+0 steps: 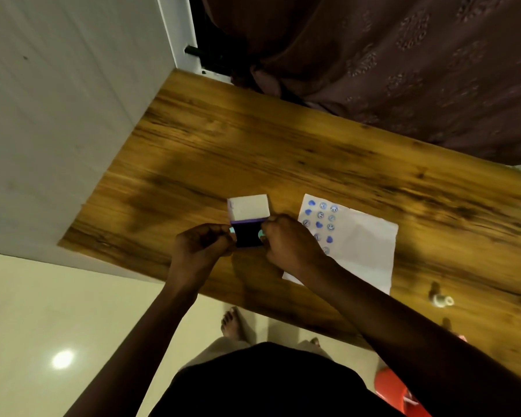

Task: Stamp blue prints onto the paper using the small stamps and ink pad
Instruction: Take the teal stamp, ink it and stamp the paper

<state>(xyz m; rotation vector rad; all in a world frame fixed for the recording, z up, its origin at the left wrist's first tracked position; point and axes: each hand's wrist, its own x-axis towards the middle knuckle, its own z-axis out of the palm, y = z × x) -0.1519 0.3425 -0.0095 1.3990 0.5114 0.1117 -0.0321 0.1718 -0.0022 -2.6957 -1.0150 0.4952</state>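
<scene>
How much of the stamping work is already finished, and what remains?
Done: about a dozen blue prints, hearts and faces, fill the left part of the paper. In hand: the left hand and right hand hold the open ink pad. Left: the paper's right part is blank.

Bare arms, no sleeves — dark top (pixel 271 383) — light-painted nails on both hands.

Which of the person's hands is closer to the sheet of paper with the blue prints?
Right. The right hand overlaps the paper's left edge; the left hand is farther left, beyond the ink pad both hands hold.
</scene>
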